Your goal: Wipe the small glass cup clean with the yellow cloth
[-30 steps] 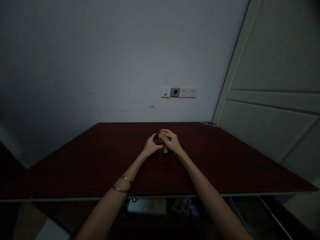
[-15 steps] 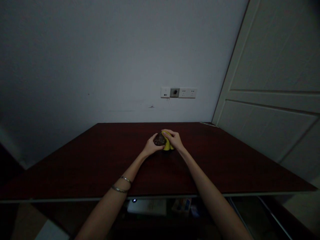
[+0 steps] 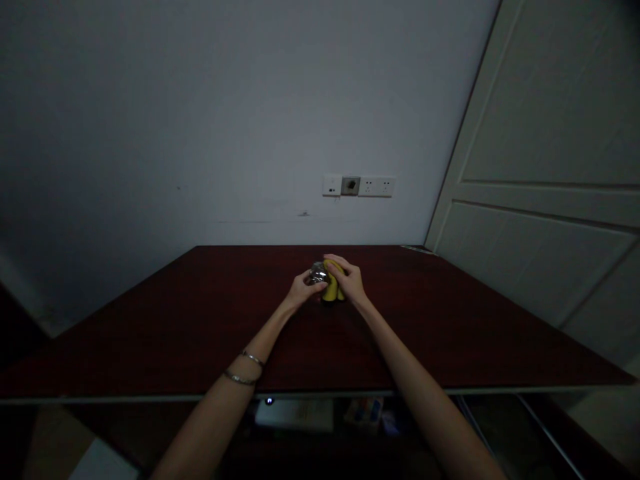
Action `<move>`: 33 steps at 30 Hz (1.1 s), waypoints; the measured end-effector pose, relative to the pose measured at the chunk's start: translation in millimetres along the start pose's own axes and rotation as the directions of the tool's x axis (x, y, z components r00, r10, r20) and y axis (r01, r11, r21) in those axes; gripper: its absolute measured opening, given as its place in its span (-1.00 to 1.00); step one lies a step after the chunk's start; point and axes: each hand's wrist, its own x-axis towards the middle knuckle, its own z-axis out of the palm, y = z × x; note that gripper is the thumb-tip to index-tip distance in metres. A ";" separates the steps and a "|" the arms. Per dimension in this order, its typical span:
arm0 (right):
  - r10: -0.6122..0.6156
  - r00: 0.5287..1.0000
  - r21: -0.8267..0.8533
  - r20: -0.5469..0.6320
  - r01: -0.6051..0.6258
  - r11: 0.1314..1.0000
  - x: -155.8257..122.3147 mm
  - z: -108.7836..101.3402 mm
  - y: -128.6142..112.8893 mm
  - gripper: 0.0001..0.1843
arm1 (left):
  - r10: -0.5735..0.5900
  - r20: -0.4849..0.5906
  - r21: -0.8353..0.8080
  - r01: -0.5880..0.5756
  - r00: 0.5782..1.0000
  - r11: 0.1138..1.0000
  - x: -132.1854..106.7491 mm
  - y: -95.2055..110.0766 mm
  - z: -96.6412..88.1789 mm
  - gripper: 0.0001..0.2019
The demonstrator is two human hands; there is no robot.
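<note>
The hands work over the middle of a dark red tabletop [image 3: 190, 340], well apart from its front and side edges and nearer the far edge by the wall [image 3: 200, 133]. The left hand [image 3: 301, 291] has its fingers [image 3: 306, 280] clamped on a small shiny metal object [image 3: 317, 273], its form unclear, while the right hand [image 3: 351, 281] presses closed fingers [image 3: 345, 268] on a bunched yellow cloth [image 3: 332, 287] against it.

A small rounded object [image 3: 317, 273] is gleaming silver against dark patches, too small to identify, and is resting in the grip of the left hand [image 3: 301, 291]. A yellow cloth [image 3: 332, 287] is bunching into folds and pressing against the object's right side, with its lower end hanging below the right hand [image 3: 351, 280] that is clasping it.
</note>
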 end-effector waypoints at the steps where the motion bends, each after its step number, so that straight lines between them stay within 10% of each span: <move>1: 0.055 0.998 0.014 -0.015 -0.055 0.998 1.0 -1.3 2.8 -0.72 | 0.000 0.016 0.004 0.000 1.000 1.000 -0.1 0.4 -0.1 -0.45; 7: 0.317 0.946 0.118 -0.070 -0.307 0.944 3.8 -6.1 18.9 -0.60 | 0.045 0.103 0.029 -0.048 0.994 0.998 0.8 1.4 -2.7 -0.37; 16: -0.028 0.999 -0.032 0.040 0.029 0.999 -5.4 -2.2 1.3 -0.79 | 0.064 0.115 0.080 -0.073 0.991 0.994 2.0 -2.3 -0.7 -0.33; 33: 0.146 0.962 -0.048 -0.230 -0.161 0.986 3.5 -14.8 20.4 -0.61 | -0.069 0.098 0.042 0.065 0.993 0.997 -2.4 4.8 0.5 -0.28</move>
